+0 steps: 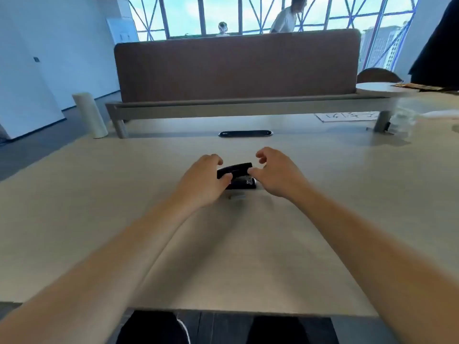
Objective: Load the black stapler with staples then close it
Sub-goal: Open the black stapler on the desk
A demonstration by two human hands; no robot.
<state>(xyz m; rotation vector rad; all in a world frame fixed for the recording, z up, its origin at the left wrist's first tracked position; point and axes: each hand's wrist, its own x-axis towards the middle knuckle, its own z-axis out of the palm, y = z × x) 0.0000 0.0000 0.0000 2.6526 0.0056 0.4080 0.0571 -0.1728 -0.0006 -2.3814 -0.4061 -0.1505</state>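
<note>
The black stapler (237,173) lies on the pale table (99,194), its top arm lifted a little over the base. My left hand (201,181) wraps its left end, fingers over the top and thumb against the near side. My right hand (275,171) hovers at the stapler's right end with fingers curled apart; its thumb tip touches or nearly touches the tip. A small grey strip of staples (237,196) rests on the table just in front of the stapler.
A black oval cable port (245,133) sits in the table behind the stapler. A brown divider screen (236,68) stands across the back. A clear plastic container (404,117) and papers (347,116) lie at the far right. Two people are beyond the screen.
</note>
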